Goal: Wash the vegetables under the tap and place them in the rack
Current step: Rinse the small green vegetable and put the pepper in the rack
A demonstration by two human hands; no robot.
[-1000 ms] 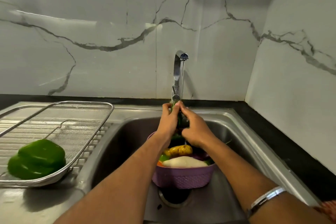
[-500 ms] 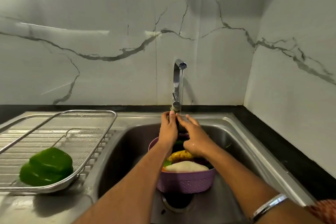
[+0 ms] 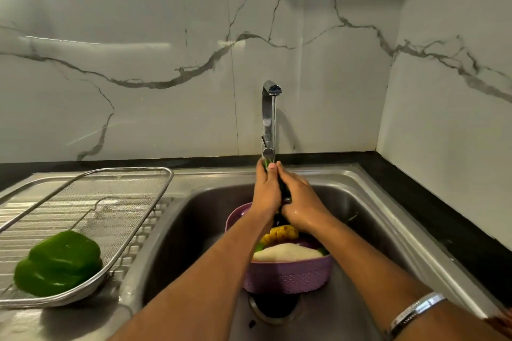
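Centre of the frame: I see the left hand (image 3: 266,191) and right hand (image 3: 300,204) pressed together around a dark green vegetable (image 3: 283,191), fingers of both curled about it, directly beneath the tap (image 3: 269,119) and its running stream. Below the hands, a purple basket (image 3: 288,275) stands in the sink (image 3: 191,219), holding a yellow piece, a white vegetable (image 3: 286,253) and green bits. Lower left: a green capsicum (image 3: 59,263) lies in the near corner of the wire-mesh rack (image 3: 110,196). A silver bangle (image 3: 415,310) circles the right wrist.
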